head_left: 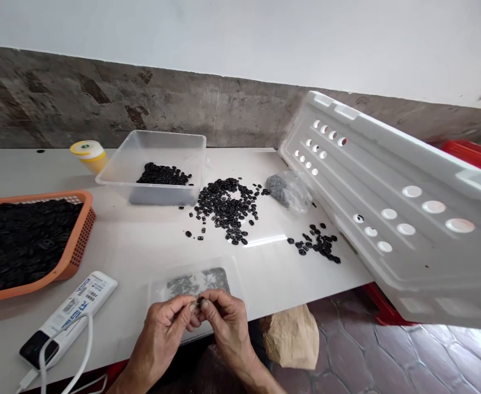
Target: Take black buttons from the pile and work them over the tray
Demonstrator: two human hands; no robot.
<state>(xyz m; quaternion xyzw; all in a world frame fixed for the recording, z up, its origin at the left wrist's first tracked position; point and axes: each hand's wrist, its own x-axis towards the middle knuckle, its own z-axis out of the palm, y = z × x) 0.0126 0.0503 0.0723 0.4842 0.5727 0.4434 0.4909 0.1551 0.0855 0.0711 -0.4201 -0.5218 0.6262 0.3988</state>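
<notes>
Both hands meet at the near edge of the table, fingertips pinched together. My right hand (226, 320) grips a small black plastic piece (200, 301) between thumb and forefinger. My left hand (168, 323) is closed in a pinch against the same spot; whatever its fingertips hold is too small to make out. Just beyond the hands lies a shallow clear tray (238, 273) holding many tiny grey metal parts (215, 278). A loose heap of small black oval pieces (227, 205) spreads over the middle of the table, with a smaller group (320, 243) to the right.
A clear bin (162, 194) with black pieces stands behind. At left are an orange basket (86, 219) full of black parts, a yellow-lidded cup (90, 156) and a white power bank (76, 312) with a cable. A plastic bag (291, 191) and a leaning white crate (367, 180) occupy the right.
</notes>
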